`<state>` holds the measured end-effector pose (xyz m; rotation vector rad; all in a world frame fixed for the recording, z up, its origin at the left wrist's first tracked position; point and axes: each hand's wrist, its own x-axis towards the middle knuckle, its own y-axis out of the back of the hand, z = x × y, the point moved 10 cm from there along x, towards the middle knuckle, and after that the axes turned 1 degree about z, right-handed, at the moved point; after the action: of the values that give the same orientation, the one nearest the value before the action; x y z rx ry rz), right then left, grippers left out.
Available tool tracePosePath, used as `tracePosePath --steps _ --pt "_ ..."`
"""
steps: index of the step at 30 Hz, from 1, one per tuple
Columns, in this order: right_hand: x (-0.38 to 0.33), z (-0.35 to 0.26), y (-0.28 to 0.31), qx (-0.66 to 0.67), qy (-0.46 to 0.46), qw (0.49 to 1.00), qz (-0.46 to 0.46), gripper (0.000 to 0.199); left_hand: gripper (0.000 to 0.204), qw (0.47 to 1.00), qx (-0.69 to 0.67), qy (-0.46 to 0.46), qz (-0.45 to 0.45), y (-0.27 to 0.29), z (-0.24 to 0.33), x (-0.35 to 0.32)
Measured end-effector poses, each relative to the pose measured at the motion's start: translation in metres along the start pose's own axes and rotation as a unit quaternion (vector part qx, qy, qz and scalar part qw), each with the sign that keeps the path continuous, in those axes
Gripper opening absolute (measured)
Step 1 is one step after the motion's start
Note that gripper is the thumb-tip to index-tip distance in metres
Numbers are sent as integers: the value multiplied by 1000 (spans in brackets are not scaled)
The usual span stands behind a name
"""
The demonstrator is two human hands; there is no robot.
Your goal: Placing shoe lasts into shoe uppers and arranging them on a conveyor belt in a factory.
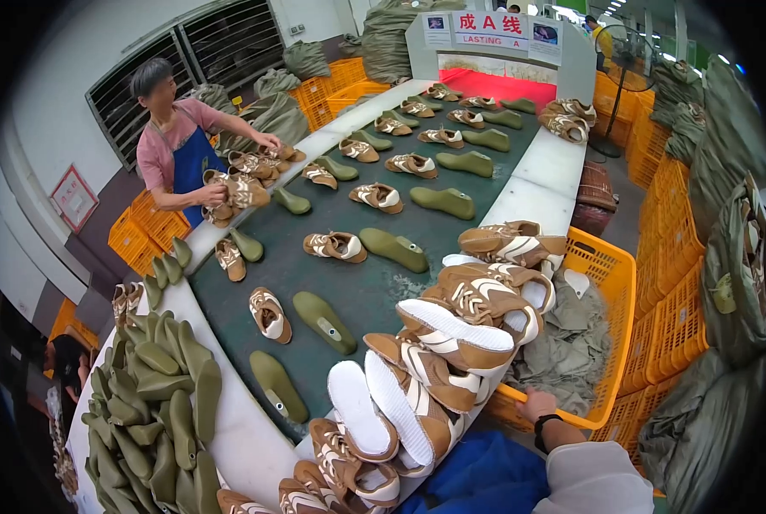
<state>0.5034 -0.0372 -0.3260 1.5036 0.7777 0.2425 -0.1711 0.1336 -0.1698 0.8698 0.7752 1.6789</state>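
My right hand [537, 404], with a dark band on its wrist, is closed on the near rim of an orange plastic crate [620, 343]. Grey-green cloth [563, 351] lies in the crate, with a small white piece on it. Beside the crate, brown and white sneakers [430, 355] are heaped on the white ledge, some showing white soles. My left hand is out of view. On the green conveyor belt [348, 283], sneakers alternate with olive shoe lasts [324, 322].
A big pile of olive lasts [156, 403] covers the near left ledge. Across the belt, a person in a pink shirt and blue apron [196, 163] handles sneakers. Stacked orange crates [670, 265] and draped grey-green cloth line the right; a standing fan [627, 64] is behind.
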Motion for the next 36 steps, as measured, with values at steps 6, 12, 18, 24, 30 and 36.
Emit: tracePosePath --steps 6,12,18,24,30,36 --pt "-2 -7 6 0 8 1000 14 39 62 1000 -6 5 1 -1 -11 -14" --pt "-2 -9 11 -6 6 1000 3 39 62 1000 -10 20 9 2 -19 -37" --pt "1 0 -2 -5 1 1000 -6 37 61 999 -18 35 18 2 -23 -59" --pt "-1 -8 2 -24 14 1000 -13 43 61 998 -18 53 34 8 -30 -75" --pt "-1 -9 7 -13 16 1000 -2 42 60 995 -17 75 70 25 -31 -95" --pt "-5 -17 14 0 13 1000 0 40 61 985 -44 140 93 30 -37 -99"
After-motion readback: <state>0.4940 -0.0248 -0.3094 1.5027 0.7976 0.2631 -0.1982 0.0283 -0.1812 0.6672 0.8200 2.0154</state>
